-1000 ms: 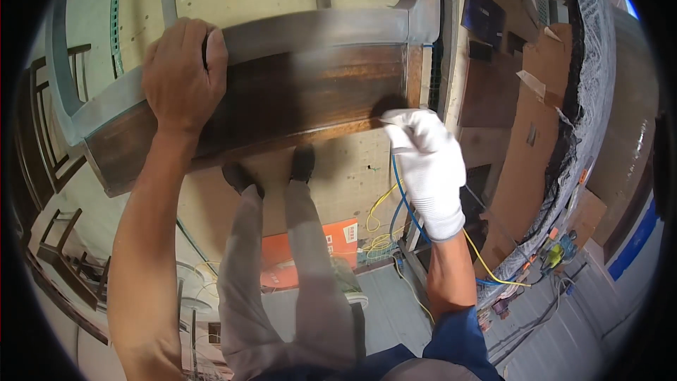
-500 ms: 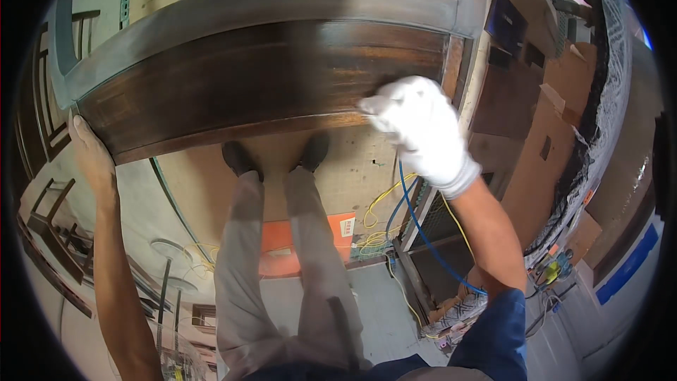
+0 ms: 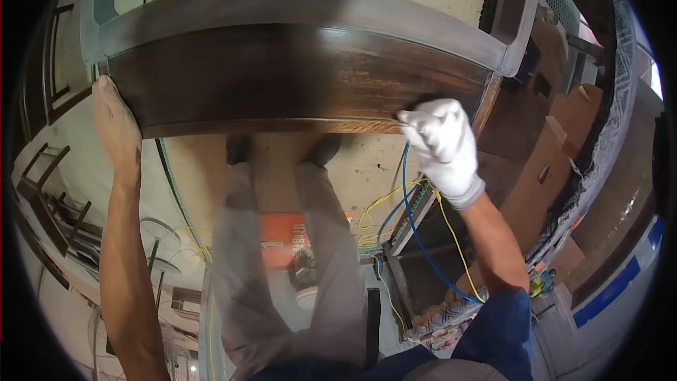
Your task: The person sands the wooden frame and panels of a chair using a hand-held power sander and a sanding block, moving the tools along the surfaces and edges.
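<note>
A dark brown wooden furniture piece (image 3: pixel 233 85), with a broad panel and a greyish top rail (image 3: pixel 282 5), lies across the view in front of me. At its left end, my bare left hand (image 3: pixel 118 123) grips the edge, its fingers mostly hidden behind the wood. My right hand (image 3: pixel 444 144), in a white glove, is closed in a fist at the panel's lower edge near the right end. Motion blurs it slightly, and whatever its fingers hold, if anything, cannot be made out. Reddish-brown streaks show on the panel's right half.
My legs (image 3: pixel 324 240) stand below the panel. A blue hose (image 3: pixel 427 254) and yellow cords (image 3: pixel 451 233) run beside a dark frame on the right. Torn cardboard (image 3: pixel 564 148) lines the right side; dark wooden chair frames (image 3: pixel 56 208) lie left. An orange-red sheet (image 3: pixel 276 233) lies behind my legs.
The gloved right hand and the furniture piece have shifted right in the view, and the panel's lower edge now looks more level. My left hand stays at the left end.
</note>
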Available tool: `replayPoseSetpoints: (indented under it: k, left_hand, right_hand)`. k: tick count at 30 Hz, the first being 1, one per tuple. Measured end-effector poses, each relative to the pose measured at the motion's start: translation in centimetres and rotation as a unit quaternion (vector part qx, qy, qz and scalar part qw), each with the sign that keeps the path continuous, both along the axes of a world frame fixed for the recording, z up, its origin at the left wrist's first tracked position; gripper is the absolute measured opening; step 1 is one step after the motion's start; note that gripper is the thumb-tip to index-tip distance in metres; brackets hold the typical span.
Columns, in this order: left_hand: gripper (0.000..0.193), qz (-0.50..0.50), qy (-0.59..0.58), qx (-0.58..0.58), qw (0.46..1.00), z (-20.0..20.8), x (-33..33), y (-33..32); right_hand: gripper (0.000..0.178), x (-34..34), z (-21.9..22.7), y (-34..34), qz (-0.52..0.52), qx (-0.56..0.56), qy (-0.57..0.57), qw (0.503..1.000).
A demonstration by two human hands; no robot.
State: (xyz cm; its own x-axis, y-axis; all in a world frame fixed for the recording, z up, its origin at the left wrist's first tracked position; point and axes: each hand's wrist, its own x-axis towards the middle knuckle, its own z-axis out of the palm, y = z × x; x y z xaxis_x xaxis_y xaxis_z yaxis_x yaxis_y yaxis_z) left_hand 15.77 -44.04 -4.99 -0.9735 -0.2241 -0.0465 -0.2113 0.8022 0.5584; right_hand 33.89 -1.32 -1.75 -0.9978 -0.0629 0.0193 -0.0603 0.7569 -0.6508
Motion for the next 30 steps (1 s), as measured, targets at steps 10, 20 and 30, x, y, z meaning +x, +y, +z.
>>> replayPoseSetpoints:
  k: [10,20,30]
  left_hand:
    - [0.067,0.016,-0.143,0.433,0.89,-4.0,-1.5,-5.0]
    - [0.063,0.01,-0.109,0.378,0.919,-0.9,-0.6,-2.5]
    - [0.055,0.014,-0.092,0.244,0.965,0.1,-0.6,-1.8]
  right_hand:
    - [0.004,-13.9,1.1,-29.6,0.098,0.069,0.064,0.991]
    - [0.007,-13.7,2.0,-30.0,0.071,0.053,0.05,0.995]
    - [0.024,-12.4,1.9,-25.2,0.108,0.108,0.017,0.988]
